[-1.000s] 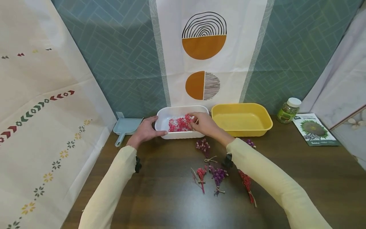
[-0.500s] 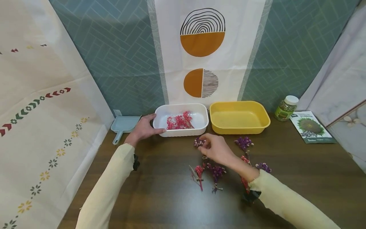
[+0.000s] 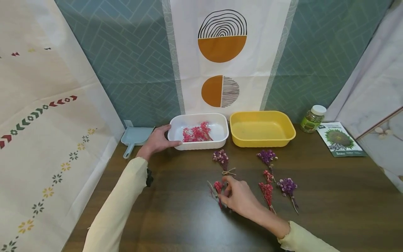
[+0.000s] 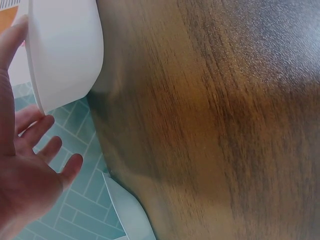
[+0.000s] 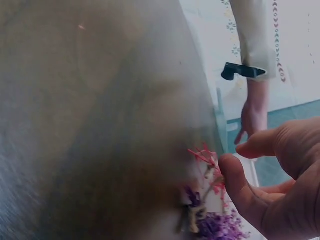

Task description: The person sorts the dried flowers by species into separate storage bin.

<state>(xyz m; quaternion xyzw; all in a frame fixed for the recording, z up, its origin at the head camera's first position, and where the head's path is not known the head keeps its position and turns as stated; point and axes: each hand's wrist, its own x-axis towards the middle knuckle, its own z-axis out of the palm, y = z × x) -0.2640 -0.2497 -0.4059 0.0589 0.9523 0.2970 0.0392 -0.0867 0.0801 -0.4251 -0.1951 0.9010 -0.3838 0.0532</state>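
In the head view, the left hand [image 3: 157, 140] gripped the left end of the white tray [image 3: 204, 145] at frame centre, where red sprigs [image 3: 197, 133] lay. The right hand [image 3: 241, 198], lower centre, had its fingertips [image 5: 232, 169] parted, unclenched, beside the small red bunch [image 3: 218, 186]; contact could not be confirmed.

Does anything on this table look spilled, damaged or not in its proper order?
No spill or damage stands out. Slightly odd is a thin stem beside the small red bunch near the right hand: it slants away from the flowers, so that bunch looks untidy. Whether it is loose, I cannot tell.
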